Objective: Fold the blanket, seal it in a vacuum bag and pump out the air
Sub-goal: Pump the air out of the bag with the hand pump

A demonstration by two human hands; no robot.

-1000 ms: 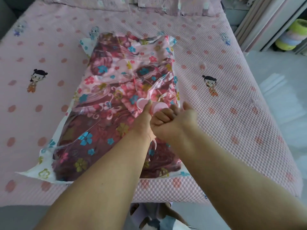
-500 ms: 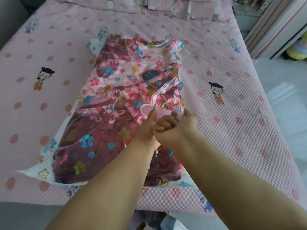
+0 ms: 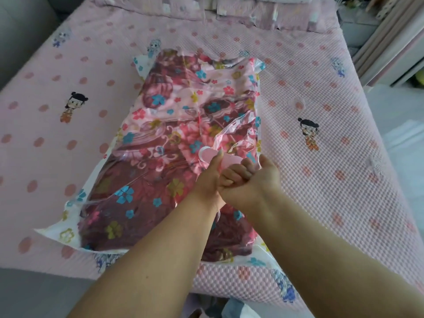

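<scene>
A folded blanket (image 3: pixel 183 115) with a maroon and pink flower print lies inside a clear vacuum bag (image 3: pixel 55 232) on the bed. A pink round valve (image 3: pixel 206 154) sits on the bag's top, near its right side. My left hand (image 3: pixel 207 180) pinches the valve with the thumb pressed on top of it. My right hand (image 3: pixel 257 180) is curled tight against the left, its fingers closed at the valve's right part. The bag film wrinkles and lifts just beyond the valve. The hands hide most of the valve.
The bed (image 3: pixel 321 180) has a pink dotted cover with cartoon figures. Pillows (image 3: pixel 263 10) lie along the far end. A small round pink disc (image 3: pixel 298 104) rests on the cover to the right of the bag. Pale floor (image 3: pixel 408 145) runs along the right.
My head has shifted, so the bag sits slightly lower and more to the right in view. Both hands stay clasped at the pink valve with the same grip.
</scene>
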